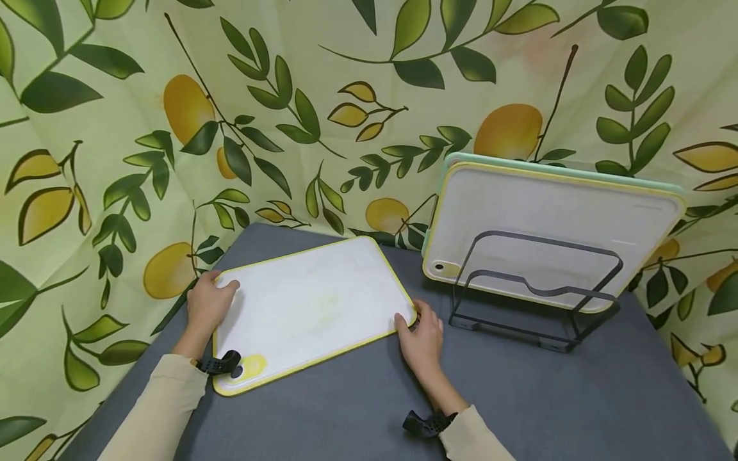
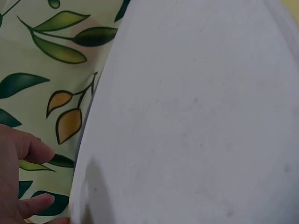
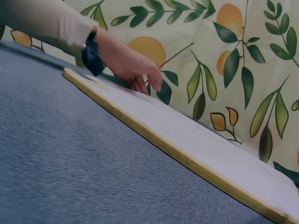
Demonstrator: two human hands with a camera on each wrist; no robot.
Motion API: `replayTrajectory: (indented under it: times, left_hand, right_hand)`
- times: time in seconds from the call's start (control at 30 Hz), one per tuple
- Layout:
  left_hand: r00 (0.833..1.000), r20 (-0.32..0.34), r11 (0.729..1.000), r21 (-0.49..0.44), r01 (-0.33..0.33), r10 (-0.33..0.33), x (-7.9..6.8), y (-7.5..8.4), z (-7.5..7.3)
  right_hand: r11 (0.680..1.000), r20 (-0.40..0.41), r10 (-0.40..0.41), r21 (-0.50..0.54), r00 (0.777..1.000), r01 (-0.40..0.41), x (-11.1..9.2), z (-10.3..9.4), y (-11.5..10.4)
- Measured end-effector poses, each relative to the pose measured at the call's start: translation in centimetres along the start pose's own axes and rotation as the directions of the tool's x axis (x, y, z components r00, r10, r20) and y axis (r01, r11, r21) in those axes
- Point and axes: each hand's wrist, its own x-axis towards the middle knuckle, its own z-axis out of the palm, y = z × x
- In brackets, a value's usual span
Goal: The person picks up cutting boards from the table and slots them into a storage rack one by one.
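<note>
A white cutting board (image 1: pixel 311 307) with a yellow rim lies slanted on the grey table. It shows a faint yellowish stain in its middle and a hole in a yellow patch at the near left corner. At the far left corner is my left hand (image 1: pixel 209 304); its fingers touch the edge while the thumb stands raised off the surface, as the left wrist view shows beside the board (image 2: pixel 187 112). My right hand (image 1: pixel 422 336) grips the near right corner, thumb on top and fingers around the edge. The right wrist view shows the board's yellow side (image 3: pixel 159 142) and the left hand (image 3: pixel 133 67) beyond.
To the right stands a black wire rack (image 1: pixel 519 333) holding a second white board (image 1: pixel 548 218) with a yellow rim and a mint-green one (image 1: pixel 576 171) behind it. A leaf-and-fruit patterned cloth (image 1: pixel 323 83) hangs around the grey table (image 1: pixel 346 416).
</note>
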Motion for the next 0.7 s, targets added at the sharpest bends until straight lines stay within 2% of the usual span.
replayTrajectory:
  times: [0.2, 0.4, 0.7]
  left_hand:
    - [0.999, 0.036, 0.998, 0.045, -0.037, 0.036, 1.2, 0.9, 0.6]
    - [0.994, 0.052, 0.994, 0.043, -0.097, 0.095, 2.6, 2.0, 1.9]
    - [0.989, 0.121, 0.996, -0.007, -0.088, 0.088, 4.1, 3.3, 3.0]
  right_hand:
    - [1.000, -0.017, 0.006, 0.005, 1.000, -0.006, -1.3, -1.3, 0.4]
    - [1.000, -0.034, 0.025, 0.001, 0.999, -0.025, -2.3, -2.9, 1.0]
    - [0.998, -0.022, 0.051, 0.037, 0.998, -0.051, -3.5, -4.0, 1.2]
